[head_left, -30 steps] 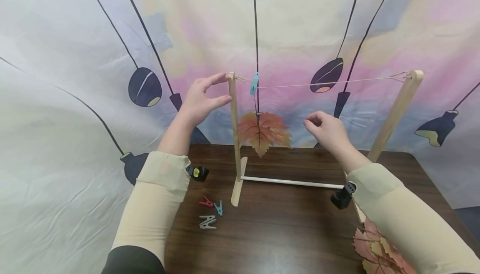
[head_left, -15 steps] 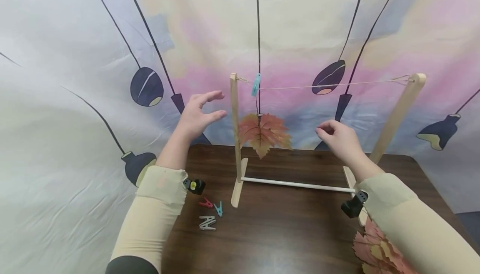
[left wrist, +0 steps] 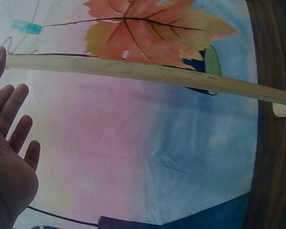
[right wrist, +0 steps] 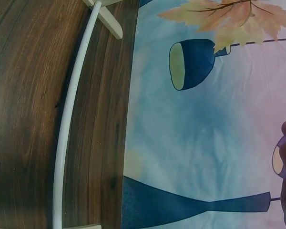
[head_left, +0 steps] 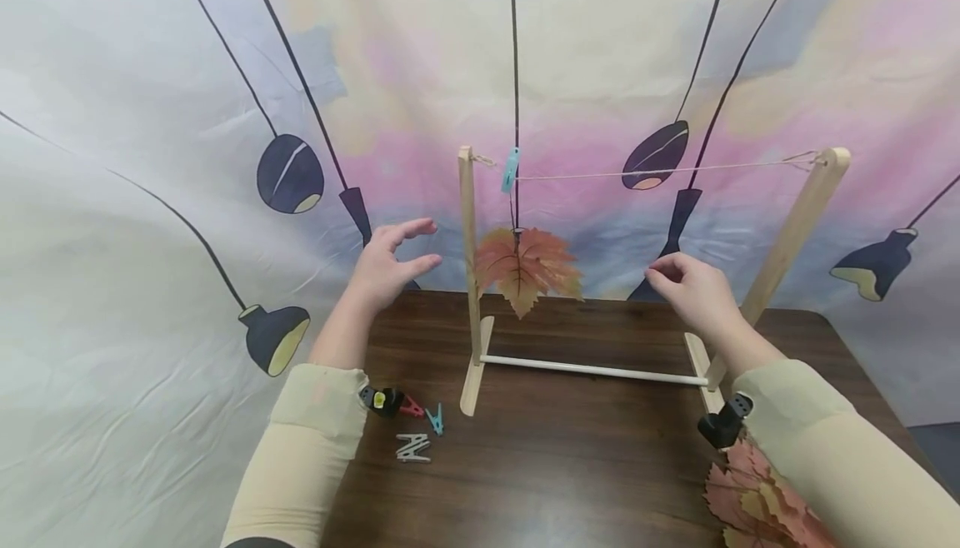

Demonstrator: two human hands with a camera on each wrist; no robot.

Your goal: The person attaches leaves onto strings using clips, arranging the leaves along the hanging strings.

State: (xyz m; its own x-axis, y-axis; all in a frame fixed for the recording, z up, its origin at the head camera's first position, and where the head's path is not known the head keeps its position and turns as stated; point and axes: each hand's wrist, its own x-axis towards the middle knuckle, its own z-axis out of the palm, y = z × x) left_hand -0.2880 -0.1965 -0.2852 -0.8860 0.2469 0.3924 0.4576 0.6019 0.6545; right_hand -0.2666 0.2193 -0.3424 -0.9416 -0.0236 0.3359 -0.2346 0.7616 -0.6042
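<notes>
2 hands (head_left: 382, 269) (head_left: 697, 291), left spread, right pinched together, hover above a brown table (head_left: 555, 473) before painted cloth (head_left: 592, 57).

Both arms fwd, hands up in air & well apart. L arm (head_left: 347, 331) from bottom L, angled up/in; L sleeve (head_left: 300, 456) pale, cuff ends on forearm, wrist bare. L hand (head_left: 382, 269): thumb + index stick out twd R, wide C gap betw tips; L wrist view has palm side visible, other fingers slightly bent, a bit spread. R arm (head_left: 746, 348) from bottom R, angled up/in; R sleeve (head_left: 855, 448) same pale color, wrist bare. R hand (head_left: 697, 294) approx same ht, tad lower in frame; thumb + index curl into small loop, tips v. close, contact unclear. R wrist view: only part of hand at R edge, fingers bent.
</notes>
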